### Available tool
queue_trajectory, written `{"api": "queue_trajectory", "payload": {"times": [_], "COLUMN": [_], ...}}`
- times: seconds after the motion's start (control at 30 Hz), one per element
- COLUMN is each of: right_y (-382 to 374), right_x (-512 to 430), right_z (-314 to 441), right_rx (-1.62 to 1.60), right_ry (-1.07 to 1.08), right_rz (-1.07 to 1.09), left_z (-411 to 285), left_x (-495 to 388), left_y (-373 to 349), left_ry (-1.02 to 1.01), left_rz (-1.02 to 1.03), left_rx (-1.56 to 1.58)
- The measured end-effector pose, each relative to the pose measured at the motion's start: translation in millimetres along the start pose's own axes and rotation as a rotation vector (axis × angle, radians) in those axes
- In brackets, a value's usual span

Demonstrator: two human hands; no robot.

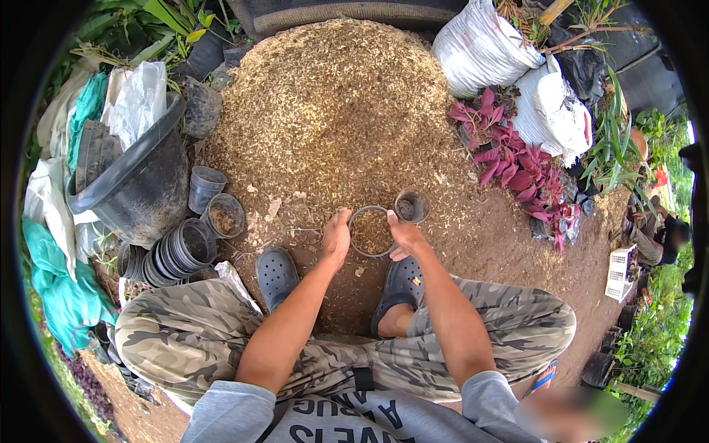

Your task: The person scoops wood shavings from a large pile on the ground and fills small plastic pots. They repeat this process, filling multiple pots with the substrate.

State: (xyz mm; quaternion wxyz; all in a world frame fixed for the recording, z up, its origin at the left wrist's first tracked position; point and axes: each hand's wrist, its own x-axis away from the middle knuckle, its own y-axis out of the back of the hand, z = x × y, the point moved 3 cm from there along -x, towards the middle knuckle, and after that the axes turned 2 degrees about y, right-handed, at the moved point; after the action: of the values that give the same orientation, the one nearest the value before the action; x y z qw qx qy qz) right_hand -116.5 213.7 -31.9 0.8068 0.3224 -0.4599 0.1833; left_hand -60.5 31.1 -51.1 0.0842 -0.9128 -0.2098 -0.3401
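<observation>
A round plastic nursery pot (371, 254), filled with a brown, chip-flecked potting mix (371, 230), is between my two hands just in front of my feet. My left hand (336, 239) presses its left side, fingers straight and pointing away from me. On the opposite side, my right hand (406, 235) holds the pot with the thumb near the rim. A smaller dark pot (411, 206) with some soil in it stands just beyond my right hand. Past both pots rises a broad heap of the same loose mix (338, 105).
On the left are a large black tub (149, 183), a tipped stack of nested pots (180, 252) and two separate pots (207, 188). To the right stand red-leaved plants (515, 166) and white sacks (482, 50). A person (662, 235) sits farther right beside a white crate (618, 272).
</observation>
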Motion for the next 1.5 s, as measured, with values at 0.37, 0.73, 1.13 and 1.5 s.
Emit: {"api": "queue_trajectory", "payload": {"times": [0.37,0.73,1.13,1.5], "right_y": [3,4,2,4], "right_x": [-10,-3,-7,-25], "right_z": [-5,1,-2,-10], "right_rx": [0.086,0.164,-0.088,-0.121], "right_ry": [-0.008,0.212,0.197,0.188], "right_rz": [0.024,-0.201,-0.149,-0.188], "left_z": [-4,-15,-9,-2], "left_x": [2,4,10,-5], "left_y": [8,-1,-4,-2], "left_ry": [-0.016,0.072,0.324,0.109], "left_rz": [0.067,0.033,0.137,0.134], "left_rx": [-0.027,-0.199,-0.078,-0.114]}}
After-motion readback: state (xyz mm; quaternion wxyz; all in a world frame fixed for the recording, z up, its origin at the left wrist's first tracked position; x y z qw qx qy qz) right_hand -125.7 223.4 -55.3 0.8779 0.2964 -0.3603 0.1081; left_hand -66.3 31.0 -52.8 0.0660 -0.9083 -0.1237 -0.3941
